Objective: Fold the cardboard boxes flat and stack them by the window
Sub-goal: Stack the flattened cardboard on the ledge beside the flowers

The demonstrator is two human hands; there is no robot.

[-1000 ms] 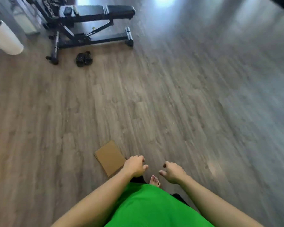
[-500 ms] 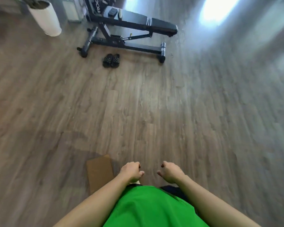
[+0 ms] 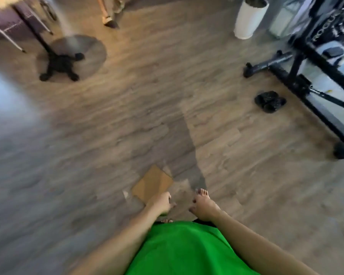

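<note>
A wood-plank floor (image 3: 167,96) fills the head view, blurred throughout. At about 10 o'clock stands a black pedestal base (image 3: 60,64) with spread feet, under a round top whose edge shows at the upper left corner. Near 12 o'clock a pair of pale furniture legs (image 3: 107,16) meets the floor. At 1 o'clock a tall white cylinder planter (image 3: 248,18) stands upright, and beside it, toward 2 o'clock, the black frame of a weight bench (image 3: 306,76) runs down the right edge. A pair of black slippers (image 3: 270,101) lies on the floor just beside that frame, at about 3 o'clock.

The flat cardboard piece (image 3: 152,183) lies on the floor low in the middle, at about 6 o'clock from the picture's centre, just ahead of the person's feet. Nothing stands between it and the hands.

The left hand (image 3: 161,202) hangs over the near corner of the cardboard; its fingers are curled in a narrow grip, and whether they touch or pinch the card cannot be told through the blur. The right hand (image 3: 204,207) hangs just to the right, apart from the cardboard, fingers loosely curled and holding nothing. A bare foot (image 3: 202,192) shows just beyond the right hand. A green shirt (image 3: 187,251) covers the bottom of the frame between both forearms.
</note>
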